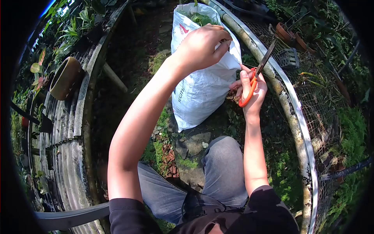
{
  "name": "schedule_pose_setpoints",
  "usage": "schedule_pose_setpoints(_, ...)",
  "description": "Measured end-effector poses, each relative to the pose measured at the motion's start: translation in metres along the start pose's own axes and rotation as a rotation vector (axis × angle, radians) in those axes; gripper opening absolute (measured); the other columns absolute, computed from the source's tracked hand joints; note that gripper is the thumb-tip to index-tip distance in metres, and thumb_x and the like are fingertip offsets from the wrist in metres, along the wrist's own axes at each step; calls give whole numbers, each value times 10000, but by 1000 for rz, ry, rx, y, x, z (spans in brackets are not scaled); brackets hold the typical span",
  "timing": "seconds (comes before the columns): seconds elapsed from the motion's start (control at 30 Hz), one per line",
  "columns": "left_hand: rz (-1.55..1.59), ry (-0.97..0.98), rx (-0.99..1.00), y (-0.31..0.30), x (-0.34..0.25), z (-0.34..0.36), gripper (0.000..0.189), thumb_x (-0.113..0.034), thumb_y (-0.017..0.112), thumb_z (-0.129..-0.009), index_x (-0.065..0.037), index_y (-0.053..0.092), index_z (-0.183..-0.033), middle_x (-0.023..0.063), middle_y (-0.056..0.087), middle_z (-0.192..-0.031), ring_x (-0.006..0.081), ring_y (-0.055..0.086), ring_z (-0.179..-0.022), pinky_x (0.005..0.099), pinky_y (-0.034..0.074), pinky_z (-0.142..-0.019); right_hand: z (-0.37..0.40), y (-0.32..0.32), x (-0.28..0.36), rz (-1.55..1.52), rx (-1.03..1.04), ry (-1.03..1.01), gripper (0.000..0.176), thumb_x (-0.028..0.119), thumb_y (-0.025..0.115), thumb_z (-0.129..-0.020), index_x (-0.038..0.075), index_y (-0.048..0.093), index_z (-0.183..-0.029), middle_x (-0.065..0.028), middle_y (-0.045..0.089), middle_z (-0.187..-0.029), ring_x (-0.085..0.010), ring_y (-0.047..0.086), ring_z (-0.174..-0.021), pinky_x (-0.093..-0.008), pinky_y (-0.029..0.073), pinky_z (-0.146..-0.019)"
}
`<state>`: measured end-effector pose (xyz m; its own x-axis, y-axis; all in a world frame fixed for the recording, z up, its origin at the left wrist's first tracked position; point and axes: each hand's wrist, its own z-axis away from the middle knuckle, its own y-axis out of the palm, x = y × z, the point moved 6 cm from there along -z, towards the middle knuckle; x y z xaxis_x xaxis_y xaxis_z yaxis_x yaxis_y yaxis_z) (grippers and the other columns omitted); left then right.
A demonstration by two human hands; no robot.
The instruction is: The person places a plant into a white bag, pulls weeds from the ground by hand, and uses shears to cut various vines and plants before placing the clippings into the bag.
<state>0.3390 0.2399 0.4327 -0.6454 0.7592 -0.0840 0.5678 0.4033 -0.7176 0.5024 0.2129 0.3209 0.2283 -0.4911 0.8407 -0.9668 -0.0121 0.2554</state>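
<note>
A white woven sack [202, 93] with printed letters stands upright in front of me, green leaves [200, 18] showing in its mouth. My left hand [204, 45] is closed at the sack's right upper edge, its fingertips pinching the white material. Beside the sack's right side, my right hand [255, 91] holds a pair of scissors [253, 84] by the orange handles. Their dark blades point up and to the right, away from the sack. Fingers of the right hand reach the sack's side, partly hidden behind the handles.
Curved rails [286, 89] with wire mesh run along the right. Corrugated sheets [70, 167] line the left, bearing a round clay pot [66, 78]. Brown pots [286, 33] and a grey plastic basket [289, 58] sit at upper right. Flat stones [193, 144] and moss cover the ground.
</note>
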Motion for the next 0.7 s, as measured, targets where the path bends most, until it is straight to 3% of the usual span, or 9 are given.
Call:
schedule_pose_setpoints(0.1, 305, -30, 122, 30, -16, -17, 264, -91, 688, -849, -31, 713, -1105, 180, 719, -993, 339, 694, -960, 399, 543, -858, -6, -5, 6, 8, 12, 74, 273, 204, 696, -941, 49, 487, -859, -224, 679, -1105, -161, 685, -570, -192, 401, -373)
schedule_pose_setpoints(0.13, 294, 57, 130, 36, -22, -20, 316, -105, 716, -822, -53, 712, -1134, 170, 726, -934, 336, 706, -876, 402, 553, -802, -7, -8, 8, 46, 17, 80, 290, 235, 695, -944, 52, 484, -864, -202, 692, -1093, -157, 682, -563, -191, 403, -371)
schedule_pose_setpoints(0.17, 201, 83, 136, 42, -24, -21, 276, -106, 730, -807, -63, 735, -1079, 163, 727, -935, 324, 710, -837, 398, 559, -758, -7, -10, 12, 32, 15, 71, 287, 235, 695, -944, 52, 486, -872, -203, 691, -1098, -157, 681, -561, -190, 405, -372)
schedule_pose_setpoints(0.27, 301, 5, 218, 55, -18, -27, 180, -93, 724, -812, -48, 750, -984, 160, 723, -925, 316, 706, -863, 397, 553, -762, -8, -18, 19, 10, 35, 72, 316, 269, 715, -929, 50, 489, -905, -230, 674, -1149, -154, 684, -578, -186, 424, -385)
schedule_pose_setpoints(0.37, 338, -52, 198, 56, -11, -27, 134, -97, 721, -823, -26, 743, -935, 155, 717, -909, 318, 701, -872, 394, 547, -762, 0, -20, 30, 148, 110, -31, 619, 471, 633, -949, -99, 494, -1145, -280, 640, -1199, -169, 688, -602, -189, 459, -398)
schedule_pose_setpoints(0.5, 407, -98, 202, 53, -2, -18, 139, -113, 720, -845, -9, 722, -937, 151, 695, -872, 320, 686, -853, 386, 535, -758, 0, -24, 27, -16, 97, 42, 411, 364, 745, -889, 51, 482, -934, -283, 624, -1227, -138, 685, -623, -186, 453, -408)
schedule_pose_setpoints(0.63, 399, -35, 59, 45, 2, -18, 150, -112, 698, -858, -3, 715, -960, 171, 700, -843, 338, 687, -769, 406, 531, -714, -14, -17, 32, 33, 136, 79, 428, 401, 738, -889, 61, 479, -908, -267, 635, -1207, -133, 661, -603, -194, 438, -428)
schedule_pose_setpoints(0.67, 451, -119, -40, 42, 12, -19, 156, -127, 692, -882, 4, 712, -964, 145, 698, -829, 288, 674, -740, 387, 527, -694, -14, -12, 37, 11, 114, 77, 420, 390, 744, -890, 65, 480, -890, -163, 676, -1001, -89, 585, -564, -186, 395, -467)
schedule_pose_setpoints(0.7, 500, -201, -143, 34, 20, -21, 167, -142, 685, -905, 10, 708, -967, 119, 697, -816, 239, 661, -710, 367, 523, -674, -17, -12, 36, 55, 147, 81, 430, 397, 757, -878, 64, 486, -878, -120, 648, -925, -83, 550, -557, -194, 388, -479)
